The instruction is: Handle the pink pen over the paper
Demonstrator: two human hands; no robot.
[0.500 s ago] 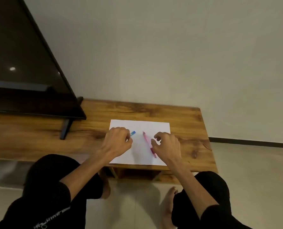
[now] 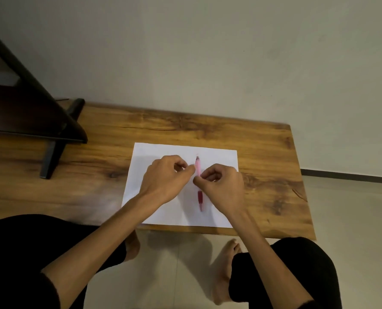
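A pink pen (image 2: pixel 198 168) with a dark red grip lies lengthwise on a white sheet of paper (image 2: pixel 216 157) on the wooden table (image 2: pixel 109 157). My left hand (image 2: pixel 165 179) has its fingers curled, and its thumb and forefinger pinch the pen's upper barrel from the left. My right hand (image 2: pixel 223 186) is also curled, pinching the pen at its middle from the right. The pen's lower tip points toward me and looks slightly blurred. Nothing else shows in either hand.
A dark television (image 2: pixel 18 103) on a black stand foot (image 2: pixel 51 159) fills the table's left part. A plain wall rises behind the table. My knees in black clothing and my bare feet (image 2: pixel 223 273) are on the tiled floor below the table's near edge.
The pink pen has turned from slanted to straight, and both hands have closed in on it. The blue tip seen at my left hand earlier no longer shows. The camera has moved closer.
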